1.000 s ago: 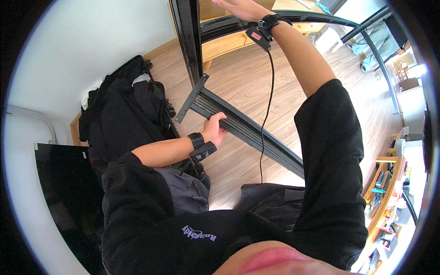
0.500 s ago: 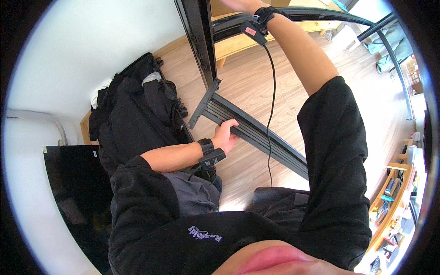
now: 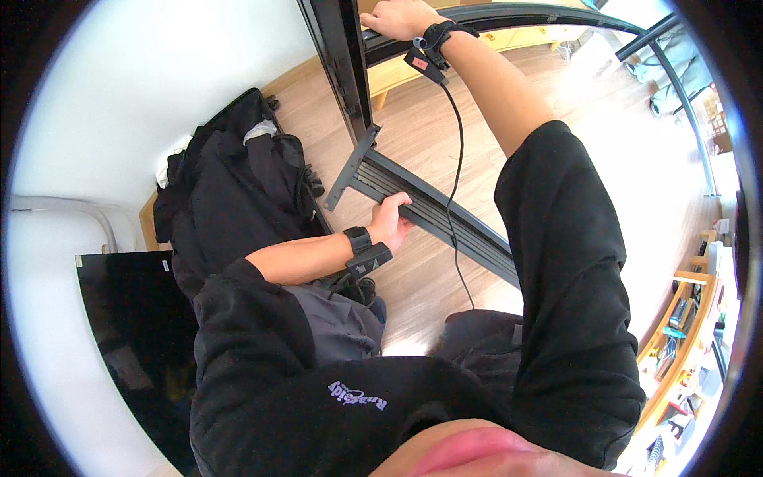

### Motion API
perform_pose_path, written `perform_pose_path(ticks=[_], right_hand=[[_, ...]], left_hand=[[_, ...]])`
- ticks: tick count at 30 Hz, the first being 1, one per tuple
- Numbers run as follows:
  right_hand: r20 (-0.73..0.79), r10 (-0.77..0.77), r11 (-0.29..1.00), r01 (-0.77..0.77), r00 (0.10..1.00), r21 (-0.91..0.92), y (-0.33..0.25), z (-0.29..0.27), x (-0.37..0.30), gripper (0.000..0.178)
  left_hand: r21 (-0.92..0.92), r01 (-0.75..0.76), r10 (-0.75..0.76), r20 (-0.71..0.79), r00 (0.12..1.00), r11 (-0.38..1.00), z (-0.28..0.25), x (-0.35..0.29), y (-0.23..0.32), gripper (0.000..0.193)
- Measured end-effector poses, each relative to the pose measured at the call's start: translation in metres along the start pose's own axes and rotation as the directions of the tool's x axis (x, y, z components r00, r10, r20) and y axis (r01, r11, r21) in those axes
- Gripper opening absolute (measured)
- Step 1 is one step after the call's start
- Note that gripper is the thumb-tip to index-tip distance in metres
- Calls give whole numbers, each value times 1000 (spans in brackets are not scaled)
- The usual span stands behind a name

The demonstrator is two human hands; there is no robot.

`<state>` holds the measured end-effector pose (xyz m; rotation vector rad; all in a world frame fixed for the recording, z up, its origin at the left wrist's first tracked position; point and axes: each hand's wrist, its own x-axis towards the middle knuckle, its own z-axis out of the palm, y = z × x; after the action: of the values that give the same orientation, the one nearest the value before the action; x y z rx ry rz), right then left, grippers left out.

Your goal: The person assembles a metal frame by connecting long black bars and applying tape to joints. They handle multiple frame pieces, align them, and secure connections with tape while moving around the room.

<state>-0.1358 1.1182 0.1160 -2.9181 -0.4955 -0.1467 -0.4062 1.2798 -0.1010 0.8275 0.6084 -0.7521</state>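
Note:
My left hand [image 3: 391, 222] grips the edge of a long dark grey metal piece with ribs running along it [image 3: 469, 242]. A flat crosswise end plate [image 3: 346, 173] closes its far left end, close to the foot of a black metal upright [image 3: 340, 67]; whether they touch I cannot tell. The near right end is hidden behind my right sleeve. My right hand [image 3: 400, 17] is stretched far forward, its fingers bent over the black frame rail [image 3: 517, 17] where it meets the upright. Both wrists carry strapped black devices, and a cable [image 3: 458, 167] hangs from the right one.
On the left, an open black suitcase [image 3: 306, 155] holds dark clothes [image 3: 226, 183]. A black glossy panel [image 3: 135, 334] leans by the wall. Wooden furniture [image 3: 445, 73] stands behind the frame; a wooden shelf unit with small items [image 3: 683, 318] is at right.
My right hand has come down and left along the rail to the corner by the upright. My left hand and the ribbed metal piece have shifted slightly upward in view.

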Motion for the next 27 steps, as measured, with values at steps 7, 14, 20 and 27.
perform_pose_path(ticks=[7, 14, 20, 27], right_hand=[[-413, -157, 987, 156, 897, -36, 6, 18, -12, 36], [-379, -64, 984, -6, 923, -181, 14, 31, -28, 63], [-345, -195, 973, 138, 918, -184, 43, 39, -160, 86], [84, 9, 995, -18, 996, 100, 88, 43, -366, 85]], left_hand=[[6, 3, -3, -29, 1000, 1000, -5, -1, -2, 10], [23, 34, -35, 39, 999, 999, -15, 15, -7, 11], [52, 29, -31, 35, 999, 998, -11, 9, -4, 7], [141, -20, 5, 108, 994, 990, -12, 20, -1, 13]])
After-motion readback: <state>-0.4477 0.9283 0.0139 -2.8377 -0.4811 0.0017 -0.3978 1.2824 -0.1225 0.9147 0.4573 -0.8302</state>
